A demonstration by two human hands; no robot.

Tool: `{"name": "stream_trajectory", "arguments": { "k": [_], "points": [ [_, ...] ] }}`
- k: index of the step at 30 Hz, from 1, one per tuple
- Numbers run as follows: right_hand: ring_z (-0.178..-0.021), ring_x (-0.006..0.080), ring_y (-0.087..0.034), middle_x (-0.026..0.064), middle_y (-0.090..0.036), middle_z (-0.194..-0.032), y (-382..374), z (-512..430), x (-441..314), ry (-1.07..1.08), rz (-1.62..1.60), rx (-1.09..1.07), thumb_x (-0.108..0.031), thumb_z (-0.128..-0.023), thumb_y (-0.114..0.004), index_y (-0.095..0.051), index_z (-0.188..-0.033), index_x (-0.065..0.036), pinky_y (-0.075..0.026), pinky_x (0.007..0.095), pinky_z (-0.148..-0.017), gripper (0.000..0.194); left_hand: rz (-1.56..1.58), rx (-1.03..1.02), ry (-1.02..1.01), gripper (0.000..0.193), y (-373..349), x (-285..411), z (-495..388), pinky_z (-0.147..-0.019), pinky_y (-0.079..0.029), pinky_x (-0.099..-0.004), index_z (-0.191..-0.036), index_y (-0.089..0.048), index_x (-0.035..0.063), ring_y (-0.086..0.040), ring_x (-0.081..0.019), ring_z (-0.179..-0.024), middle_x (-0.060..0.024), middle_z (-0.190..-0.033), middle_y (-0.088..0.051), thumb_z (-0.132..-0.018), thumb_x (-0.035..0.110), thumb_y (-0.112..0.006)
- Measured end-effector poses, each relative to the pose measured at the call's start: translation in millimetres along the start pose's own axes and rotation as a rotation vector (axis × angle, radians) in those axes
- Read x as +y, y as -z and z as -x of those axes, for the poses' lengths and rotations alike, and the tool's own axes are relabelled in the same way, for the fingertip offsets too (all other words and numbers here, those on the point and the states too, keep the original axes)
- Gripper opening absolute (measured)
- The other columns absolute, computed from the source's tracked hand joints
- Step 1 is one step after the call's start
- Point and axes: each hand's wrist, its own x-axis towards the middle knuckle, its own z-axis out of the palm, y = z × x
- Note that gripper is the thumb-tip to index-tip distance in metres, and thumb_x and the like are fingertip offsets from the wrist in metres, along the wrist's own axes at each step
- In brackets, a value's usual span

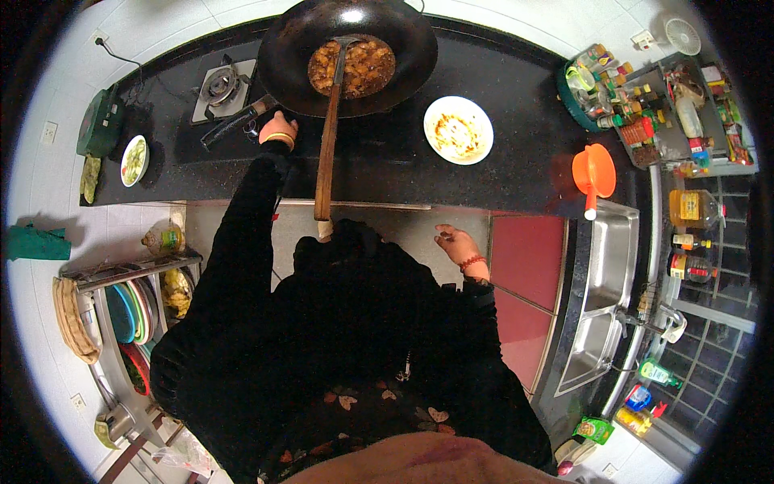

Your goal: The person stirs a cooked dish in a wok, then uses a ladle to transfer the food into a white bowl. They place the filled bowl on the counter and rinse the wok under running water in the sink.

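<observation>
A large black wok (284, 57) sits on the dark counter, with chunks of food in brown sauce (372, 66) at its bottom. Across its near rim leans a spatula (329, 139), metal end in the food, long wooden handle pointing at me with no hand on it. My left hand (279, 129) is at the wok's near left edge, beside the wok's dark handle (236, 123); its fingers are partly hidden, so any grip is unclear. My right hand (461, 245) hangs before the counter's front edge, fingers apart and holding nothing. A sauce-stained white bowl (458, 130) stands right of the wok.
A second burner (221, 88) lies left of the wok, and a bowl of cut vegetables (134, 160) stands further left. On the right are an orange dipper (592, 172), a steel double sink (611, 260) and a basket of seasoning bottles (574, 100). A dish rack (130, 272) stands at lower left.
</observation>
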Motion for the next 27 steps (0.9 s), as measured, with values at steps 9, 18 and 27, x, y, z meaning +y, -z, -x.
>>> {"name": "stream_trajectory", "arguments": {
  "k": [9,18,27],
  "points": [
    [-0.096,0.03,-0.058,0.016,-0.059,-0.106,1.2,-3.5,0.7,0.005,-0.003,-0.035,-0.03,-0.079,-0.057,-0.054,-0.114,-0.013,-0.046,0.0371,-0.079,0.039,-0.002,0.093,-0.004,0.039,-5.8,-4.0,1.4,-0.074,-0.048,-0.0417,-0.092,-0.054,0.0017,-0.06,-0.0346,-0.084,-0.0205,-0.088,-0.062,-0.08,0.039,-0.053],
    [-0.097,0.0311,-0.057,0.0173,-0.059,-0.106,0.3,-4.5,3.1,-0.007,-0.013,-0.042,-0.029,-0.079,-0.058,-0.056,-0.112,-0.013,-0.045,0.0383,-0.079,0.037,-0.015,0.066,-0.004,0.036,-5.4,-2.2,0.6,-0.075,-0.048,-0.0413,-0.093,-0.055,0.0022,-0.059,-0.034,-0.086,-0.02,-0.09,-0.062,-0.081,0.036,-0.052],
    [-0.091,0.0267,-0.059,0.0173,-0.06,-0.101,-3.6,0.0,2.8,0.01,-0.03,0.01,-0.024,-0.079,-0.06,-0.056,-0.111,-0.011,-0.047,0.0346,-0.076,0.035,-0.019,0.073,-0.021,0.035,-8.3,-2.8,-2.6,-0.075,-0.048,-0.0412,-0.094,-0.054,0.0023,-0.059,-0.0337,-0.087,-0.0195,-0.092,-0.061,-0.08,0.034,-0.053]
  ]
}}
